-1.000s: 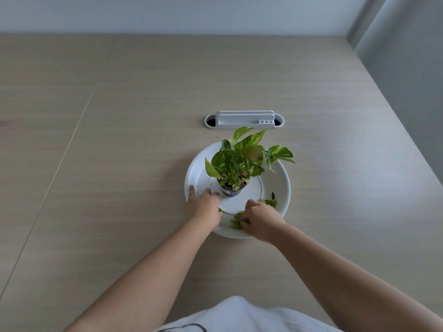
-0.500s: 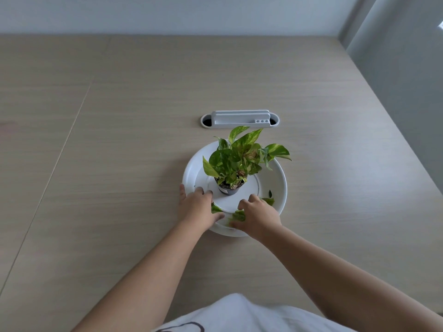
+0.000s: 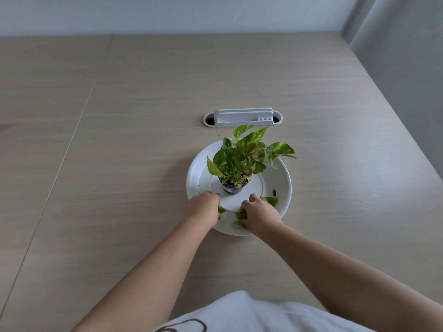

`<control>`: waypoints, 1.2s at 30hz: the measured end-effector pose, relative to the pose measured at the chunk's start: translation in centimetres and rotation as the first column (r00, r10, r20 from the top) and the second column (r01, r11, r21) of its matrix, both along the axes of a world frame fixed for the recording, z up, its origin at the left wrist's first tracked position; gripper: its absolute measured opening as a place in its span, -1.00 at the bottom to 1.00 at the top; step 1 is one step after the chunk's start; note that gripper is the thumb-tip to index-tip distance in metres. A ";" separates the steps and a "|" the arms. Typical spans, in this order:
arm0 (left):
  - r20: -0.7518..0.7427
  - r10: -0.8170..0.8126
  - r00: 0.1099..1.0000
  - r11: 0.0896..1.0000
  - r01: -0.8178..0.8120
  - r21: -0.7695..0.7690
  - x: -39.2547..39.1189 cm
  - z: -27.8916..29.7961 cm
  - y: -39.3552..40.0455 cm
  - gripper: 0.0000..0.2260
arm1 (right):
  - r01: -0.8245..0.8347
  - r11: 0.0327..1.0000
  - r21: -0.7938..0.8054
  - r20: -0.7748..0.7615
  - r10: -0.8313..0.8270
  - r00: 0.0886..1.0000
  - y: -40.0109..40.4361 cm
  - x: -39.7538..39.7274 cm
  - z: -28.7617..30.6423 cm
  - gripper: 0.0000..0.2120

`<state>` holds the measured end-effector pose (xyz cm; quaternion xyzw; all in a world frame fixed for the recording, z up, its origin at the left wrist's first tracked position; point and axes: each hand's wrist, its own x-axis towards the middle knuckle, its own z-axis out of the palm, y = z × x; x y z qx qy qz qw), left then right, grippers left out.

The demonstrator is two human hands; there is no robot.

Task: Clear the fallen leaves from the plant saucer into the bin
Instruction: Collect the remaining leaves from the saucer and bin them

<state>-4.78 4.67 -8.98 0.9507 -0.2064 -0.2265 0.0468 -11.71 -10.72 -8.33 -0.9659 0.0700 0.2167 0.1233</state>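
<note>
leaves (image 3: 240, 215) lie flat along the saucer (image 3: 284, 178) near rim, both hands (image 3: 260, 215) curled over them.

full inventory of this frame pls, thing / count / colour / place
table: 1, light wood grain, fills the view
saucer: 1, white, round, centre of table
potted plant: 1, green and yellow variegated leaves in a small dark pot, standing in the middle of the saucer
fallen leaves: several, green, on the near part of the saucer by the hands, one small dark piece further right
cable grommet cover: 1, white, set in the table behind the saucer
bin: none in view
shirt: white, bottom edge
left hand: on the saucer's near left rim, a leaf at its fingers
right hand: curled over leaves on the near part
</note>
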 end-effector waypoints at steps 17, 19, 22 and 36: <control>-0.137 0.233 0.963 0.884 -0.268 -0.384 1.6 1.9 1.1 -0.87 | 0.230 0.929 0.290 0.126 -0.275 0.953 -2.7 0.5 0.5 -0.76; -0.227 0.345 0.911 0.783 -0.412 -0.466 2.0 2.6 1.4 -0.88 | 0.411 0.799 0.439 0.081 -0.491 0.868 -3.3 0.4 1.2 -0.83; -0.447 0.441 0.778 0.578 -0.627 -0.522 1.9 3.1 1.8 -0.87 | 0.609 0.478 0.633 -0.093 -0.734 0.673 -4.1 0.1 1.7 -0.89; -0.848 0.082 0.523 0.457 -0.776 -0.434 -6.7 4.3 -5.0 -0.80 | 0.455 -0.389 0.801 -0.570 -0.729 0.379 -8.3 -6.4 2.8 -0.91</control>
